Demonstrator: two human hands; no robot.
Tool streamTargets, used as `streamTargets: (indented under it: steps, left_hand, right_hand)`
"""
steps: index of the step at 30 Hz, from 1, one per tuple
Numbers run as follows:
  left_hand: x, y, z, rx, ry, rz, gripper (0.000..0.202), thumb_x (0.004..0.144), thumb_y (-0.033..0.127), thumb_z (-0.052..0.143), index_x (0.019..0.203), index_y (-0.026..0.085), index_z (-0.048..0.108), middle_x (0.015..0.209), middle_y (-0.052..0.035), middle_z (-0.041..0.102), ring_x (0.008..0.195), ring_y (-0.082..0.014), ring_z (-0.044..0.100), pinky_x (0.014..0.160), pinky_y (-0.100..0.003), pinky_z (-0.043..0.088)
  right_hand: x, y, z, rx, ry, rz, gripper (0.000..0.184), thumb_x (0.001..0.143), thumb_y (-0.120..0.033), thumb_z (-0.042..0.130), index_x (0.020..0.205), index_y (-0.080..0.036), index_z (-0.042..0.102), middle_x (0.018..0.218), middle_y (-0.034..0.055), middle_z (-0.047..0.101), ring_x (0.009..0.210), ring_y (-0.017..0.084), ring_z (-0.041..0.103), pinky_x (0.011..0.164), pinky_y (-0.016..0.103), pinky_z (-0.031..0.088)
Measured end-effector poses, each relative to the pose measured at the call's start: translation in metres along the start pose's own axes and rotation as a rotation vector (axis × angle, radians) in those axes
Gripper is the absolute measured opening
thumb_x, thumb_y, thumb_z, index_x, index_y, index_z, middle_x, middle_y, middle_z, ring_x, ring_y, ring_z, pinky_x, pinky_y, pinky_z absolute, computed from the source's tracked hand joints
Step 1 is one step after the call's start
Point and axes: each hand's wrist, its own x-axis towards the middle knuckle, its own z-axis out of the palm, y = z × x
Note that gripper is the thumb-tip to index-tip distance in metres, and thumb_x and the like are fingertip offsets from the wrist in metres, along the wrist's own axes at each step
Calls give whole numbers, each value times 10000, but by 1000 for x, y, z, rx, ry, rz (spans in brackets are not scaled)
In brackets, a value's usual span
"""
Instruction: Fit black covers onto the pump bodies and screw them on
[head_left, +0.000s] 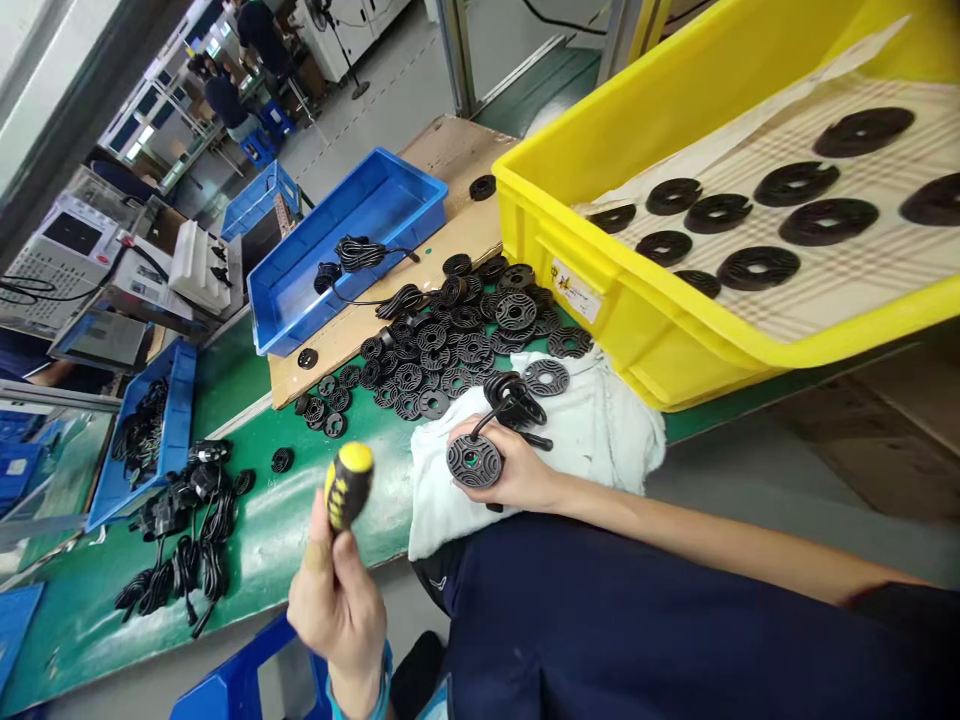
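My left hand [339, 600] is raised near the bench's front edge, closed round a screwdriver with a yellow and black handle [346, 485]. My right hand [517, 475] rests on a white cloth [600, 430] and grips a round black slotted disc [474, 460]. A black cable runs from that disc to a small coil [514, 395] on the cloth. Just behind the cloth lies a heap of several similar black discs [450, 345] on the green bench mat [255, 530].
A yellow crate [637, 300] at the right holds black rings on lined paper. A blue tray [300, 290] holds a coiled cable. Cabled parts [187, 530] lie at the left, beside another blue bin [176, 400]. People stand far back.
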Motion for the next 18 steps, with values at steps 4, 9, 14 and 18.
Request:
streamTargets:
  steps: [4, 9, 14, 18]
  left_hand:
    - [-7, -46, 37, 303, -91, -96, 427, 1068, 400, 493, 1375, 194, 706, 969, -121, 817, 654, -177, 686, 555, -260, 414]
    - [-24, -98, 59, 501, -299, -151, 437, 1077, 376, 460, 1408, 203, 687, 776, -83, 727, 553, -164, 552, 524, -266, 292]
    - [-17, -67, 56, 298, -142, -73, 387, 1035, 392, 549, 1313, 192, 728, 1122, -161, 678, 1018, -281, 648, 884, -422, 528]
    - [-11, 13, 80, -396, -390, 150, 910, 909, 588, 717, 1651, 245, 316, 1527, -188, 529, 1407, -355, 538, 1153, -533, 473]
  right_hand:
    - [1, -4, -1, -2, -8, 3, 384, 727, -236, 816, 1067, -213, 640, 1094, 89, 725, 1025, 274, 700, 969, 437, 573]
    - [1, -6, -4, 9, -45, 17, 399, 780, -317, 826, 1116, -214, 638, 1131, 108, 717, 1075, 284, 686, 1008, 457, 548]
    - [-3, -2, -10, 70, -99, 27, 615, 882, -627, 701, 1299, -180, 637, 1284, 158, 682, 1225, 333, 635, 1110, 505, 480]
    - [-7, -3, -12, 130, -136, 53, 811, 1008, -797, 272, 1456, -193, 574, 1448, 163, 618, 1382, 333, 549, 1215, 530, 384]
